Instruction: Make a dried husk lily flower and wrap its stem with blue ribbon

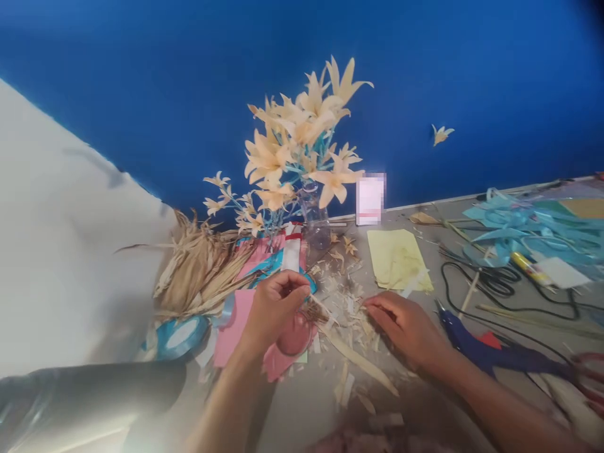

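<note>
Between the thumb and forefinger of my left hand (282, 303), a thin pale husk strip (324, 309) points towards the right. My right hand (399, 322) is a short way off, its thumb and fingers pinched together; what they hold, if anything, is too small to make out. Under both hands lie cut husk scraps (352, 302). A longer pale husk strip (365, 362) curves across the table below them. Pink paper (236, 333) and a clear round tape roll (295, 333) lie beside my left hand. Cream husk flowers (302, 119) stand in a clear bottle (318, 220) behind.
Dry husks (189, 270) and a blue ribbon roll (182, 336) are at left. Yellow paper (399, 258) lies beyond my right hand. A blue glue gun (495, 355), black cord (500, 277), red-handled scissors (587, 365) and light-blue ribbon (523, 217) crowd the right. A blue wall (141, 75) stands behind.
</note>
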Motion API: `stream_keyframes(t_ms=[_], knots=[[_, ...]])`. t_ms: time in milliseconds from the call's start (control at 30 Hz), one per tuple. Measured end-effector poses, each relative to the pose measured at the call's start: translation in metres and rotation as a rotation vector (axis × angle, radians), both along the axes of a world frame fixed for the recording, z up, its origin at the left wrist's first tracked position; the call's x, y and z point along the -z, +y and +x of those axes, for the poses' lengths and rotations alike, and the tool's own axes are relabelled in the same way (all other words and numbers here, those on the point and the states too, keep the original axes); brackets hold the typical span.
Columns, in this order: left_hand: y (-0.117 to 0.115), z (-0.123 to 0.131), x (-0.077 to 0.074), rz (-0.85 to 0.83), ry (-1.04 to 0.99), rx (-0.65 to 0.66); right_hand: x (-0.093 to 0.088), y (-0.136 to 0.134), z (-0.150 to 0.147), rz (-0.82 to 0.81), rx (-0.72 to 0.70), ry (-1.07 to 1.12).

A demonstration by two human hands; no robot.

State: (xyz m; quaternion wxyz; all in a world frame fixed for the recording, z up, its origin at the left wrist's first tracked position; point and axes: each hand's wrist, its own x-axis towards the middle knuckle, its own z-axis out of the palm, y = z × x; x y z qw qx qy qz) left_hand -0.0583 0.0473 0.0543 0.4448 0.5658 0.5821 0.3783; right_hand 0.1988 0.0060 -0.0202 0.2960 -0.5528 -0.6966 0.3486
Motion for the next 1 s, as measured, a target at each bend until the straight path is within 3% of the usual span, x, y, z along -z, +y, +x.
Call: stream_keyframes(t_ms=[167,267,433,567,767,1000], knots=[[-0.008,0.042,0.010,-0.080,-0.022,0.150,-0.017,-0.003,-0.004,-0.317,-0.124,0.451],[-0.013,0.058,0.012,-0.077,-0.035,0.182,-0.017,-0.005,-0.005,-0.440,-0.132,0.553],[-0.023,0.072,0.015,-0.184,-0.276,0.143,-0.018,-0.006,-0.005,-0.422,-0.072,0.594],[-0.036,0.076,0.024,-0.259,-0.282,0.164,-0.024,-0.008,-0.007,-0.359,0.011,0.589],[-0.044,0.082,0.036,-0.215,-0.259,0.088,-0.024,-0.010,-0.010,-0.228,0.046,0.464],[-0.042,0.077,0.035,-0.238,-0.238,0.195,-0.022,-0.007,-0.005,-0.431,-0.066,0.673]])
